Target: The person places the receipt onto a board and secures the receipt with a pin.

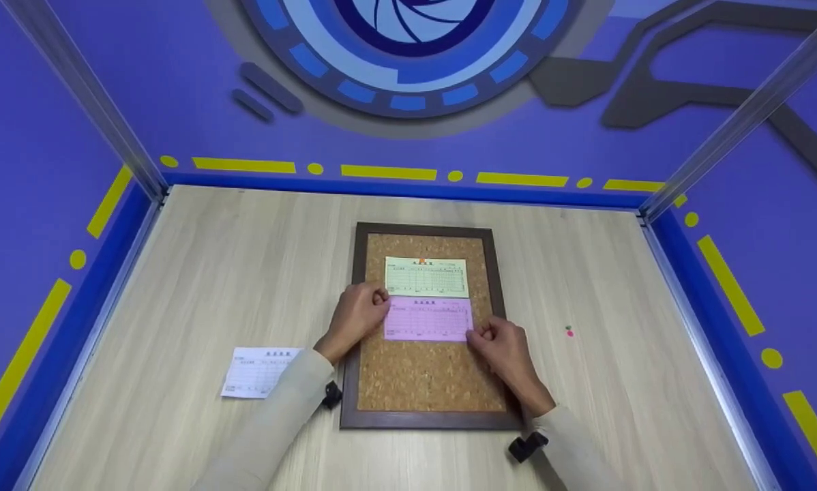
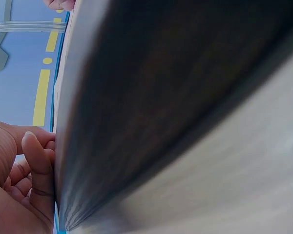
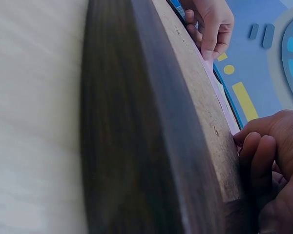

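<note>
white slip [image 1: 251, 372] on table [image 1: 142, 327], partly hidden by left sleeve [image 1: 272, 423] | left hand [image 1: 357, 317]: fingertips clamped on upper-left corner of pink slip [image 1: 427, 319] | green slip [image 1: 427, 277] on corkboard [image 1: 429, 382], pink slip just below, also over corkboard | right hand [image 1: 507, 348]: fingertips clamped on pink slip's lower-right corner

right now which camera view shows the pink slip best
The head view: the pink slip shows its printed face there. The right wrist view catches only a thin edge; the left wrist view, none discernible.
</note>
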`<state>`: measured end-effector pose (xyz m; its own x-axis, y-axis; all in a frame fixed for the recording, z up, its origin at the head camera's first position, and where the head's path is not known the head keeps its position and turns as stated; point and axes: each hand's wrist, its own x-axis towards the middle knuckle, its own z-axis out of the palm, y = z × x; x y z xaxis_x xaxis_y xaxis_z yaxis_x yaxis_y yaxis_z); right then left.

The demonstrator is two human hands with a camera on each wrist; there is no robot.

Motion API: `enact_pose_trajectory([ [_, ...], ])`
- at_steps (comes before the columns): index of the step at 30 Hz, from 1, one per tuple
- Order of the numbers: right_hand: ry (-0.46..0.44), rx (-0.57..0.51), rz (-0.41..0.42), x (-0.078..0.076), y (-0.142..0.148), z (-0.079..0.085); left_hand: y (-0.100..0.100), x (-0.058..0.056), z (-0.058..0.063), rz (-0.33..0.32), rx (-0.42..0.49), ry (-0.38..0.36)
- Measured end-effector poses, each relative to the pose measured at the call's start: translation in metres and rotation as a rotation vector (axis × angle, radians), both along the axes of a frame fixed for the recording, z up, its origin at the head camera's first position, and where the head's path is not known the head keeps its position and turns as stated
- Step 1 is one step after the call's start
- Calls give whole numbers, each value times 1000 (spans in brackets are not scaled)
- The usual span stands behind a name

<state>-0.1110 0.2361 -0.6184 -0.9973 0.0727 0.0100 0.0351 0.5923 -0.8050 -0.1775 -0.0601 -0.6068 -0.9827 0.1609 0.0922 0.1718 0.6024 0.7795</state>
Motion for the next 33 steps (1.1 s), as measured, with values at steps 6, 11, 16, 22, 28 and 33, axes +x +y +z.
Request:
enact_pose_trajectory([
  [6,11,0,4,0,0,0,0,0,0,-3,-2,2],
  [11,23,15,6,0,0,0,-1,-1,-2,-5,-12,20],
  [16,18,6,3,0,0,0,0,-1,-1,-3,-17,9],
  [22,17,-24,9,1,-1,0,0,-1,-1,1,-15,1],
  [28,37,-25,22,2,0,-1,0,-1,-1,-3,-14,11],
  [33,50,-10,29,3,0,-1,0,-1,-1,-3,-13,13],
])
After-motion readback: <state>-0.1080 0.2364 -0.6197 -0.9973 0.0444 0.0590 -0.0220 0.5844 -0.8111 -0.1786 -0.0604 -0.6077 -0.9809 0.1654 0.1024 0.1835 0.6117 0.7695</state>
